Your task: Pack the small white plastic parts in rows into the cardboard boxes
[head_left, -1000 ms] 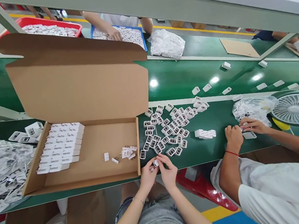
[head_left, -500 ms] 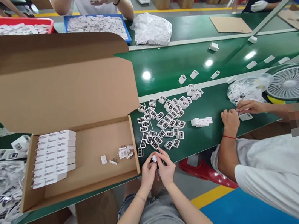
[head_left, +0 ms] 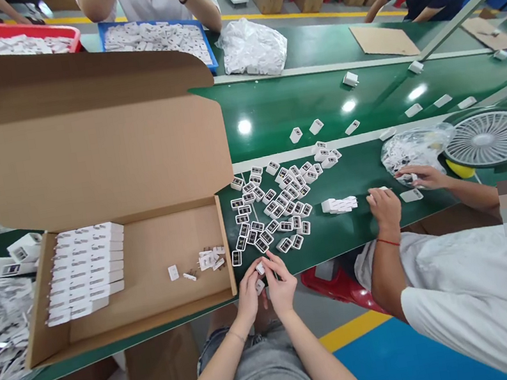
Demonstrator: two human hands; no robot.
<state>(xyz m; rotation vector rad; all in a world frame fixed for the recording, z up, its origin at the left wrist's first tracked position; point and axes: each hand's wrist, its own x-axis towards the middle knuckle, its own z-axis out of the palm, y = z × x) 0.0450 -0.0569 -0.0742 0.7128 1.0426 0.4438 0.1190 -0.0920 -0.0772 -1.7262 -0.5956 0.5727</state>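
Clamped on a small white piece, my left hand and right hand are holding it between them, just beside the open cardboard box.

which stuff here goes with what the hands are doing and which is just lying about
Seemingly in use:
- small white piece, between left hand and right hand
- loose white casings
- open cardboard box

Apparently just about:
- round fan
- flat cardboard sheet
- red seat

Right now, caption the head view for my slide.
Left grip and right grip hold a small white piece beside an open cardboard box, with white blocks scattered on the green table.
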